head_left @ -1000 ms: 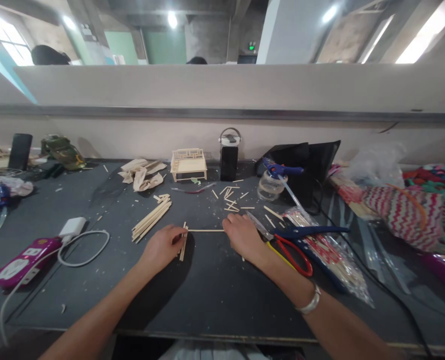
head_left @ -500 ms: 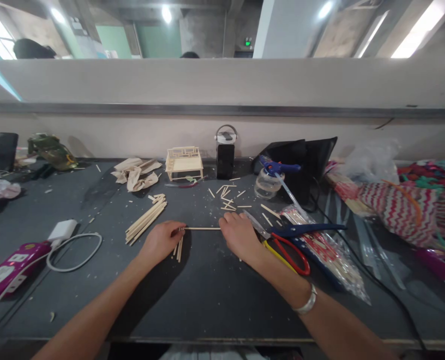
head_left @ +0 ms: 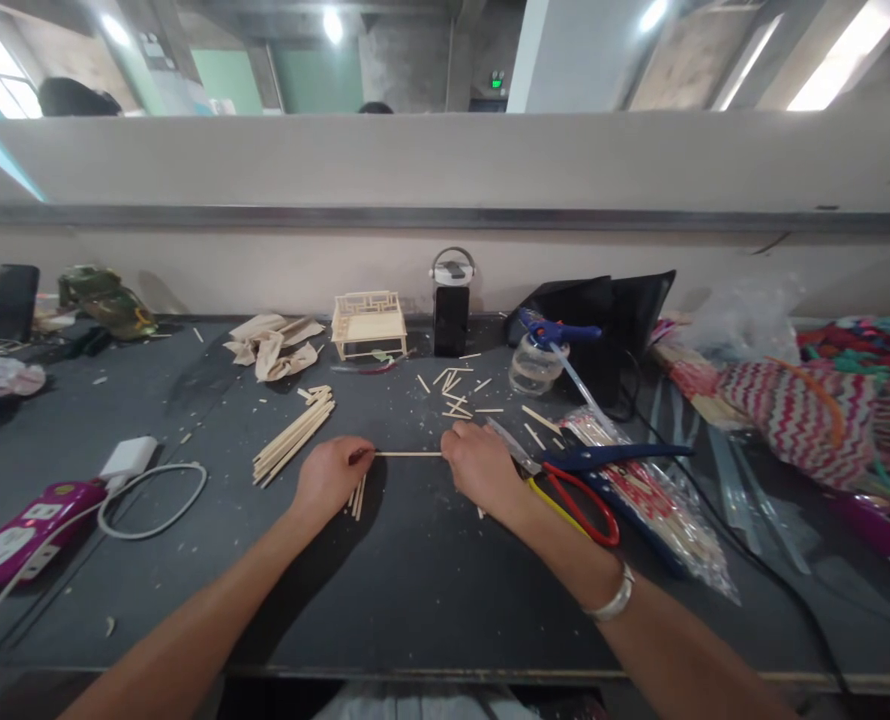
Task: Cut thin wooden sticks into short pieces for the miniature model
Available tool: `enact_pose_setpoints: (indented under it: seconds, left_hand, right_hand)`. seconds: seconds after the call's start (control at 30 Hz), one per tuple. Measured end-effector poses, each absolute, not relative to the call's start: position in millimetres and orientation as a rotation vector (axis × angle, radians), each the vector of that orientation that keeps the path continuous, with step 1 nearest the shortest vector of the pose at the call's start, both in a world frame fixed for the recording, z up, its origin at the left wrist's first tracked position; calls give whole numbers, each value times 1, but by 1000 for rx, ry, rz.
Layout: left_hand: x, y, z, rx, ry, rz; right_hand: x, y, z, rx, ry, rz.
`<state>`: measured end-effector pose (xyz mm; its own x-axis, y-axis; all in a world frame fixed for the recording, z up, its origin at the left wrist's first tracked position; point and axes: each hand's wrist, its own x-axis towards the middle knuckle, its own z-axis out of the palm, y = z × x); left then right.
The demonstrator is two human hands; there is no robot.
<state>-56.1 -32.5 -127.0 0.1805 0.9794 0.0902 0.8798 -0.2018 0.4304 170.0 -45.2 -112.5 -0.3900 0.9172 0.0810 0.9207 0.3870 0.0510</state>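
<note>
A thin wooden stick (head_left: 409,454) lies level between my two hands over the dark table (head_left: 415,580). Its left end is in the closed fingers of my left hand (head_left: 334,474), and its right end is in those of my right hand (head_left: 482,468). Several short sticks (head_left: 358,497) lie beside my left hand, partly hidden by it. Left of that hand is a bundle of longer sticks (head_left: 293,438). Cut pieces (head_left: 456,405) are scattered beyond my right hand. Scissors with red and yellow handles (head_left: 581,505) lie against my right wrist.
At the back stand a small wooden model (head_left: 370,325), a black phone (head_left: 451,320) and a jar (head_left: 535,368) with a blue glue gun (head_left: 561,333) on it. Crumpled paper (head_left: 272,345) lies back left. A purple power strip (head_left: 32,530) is at left, a stick packet (head_left: 662,505) at right.
Both hands have shifted very slightly to the right with the stick still between them. The view has moved a little; the things on the table look unmoved.
</note>
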Motion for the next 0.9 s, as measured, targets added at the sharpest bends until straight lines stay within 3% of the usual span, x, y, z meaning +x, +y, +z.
enact_pose_setpoints:
  seconds: [0.57, 0.9]
  left_hand:
    - [-55, -34, -128, 2191, 1798, 524]
    - [-53, -37, -125, 2179, 1800, 512]
  right_hand:
    - [211, -43, -89, -1927, -2371, 336]
    - [206, -43, -95, -2061, -2321, 377]
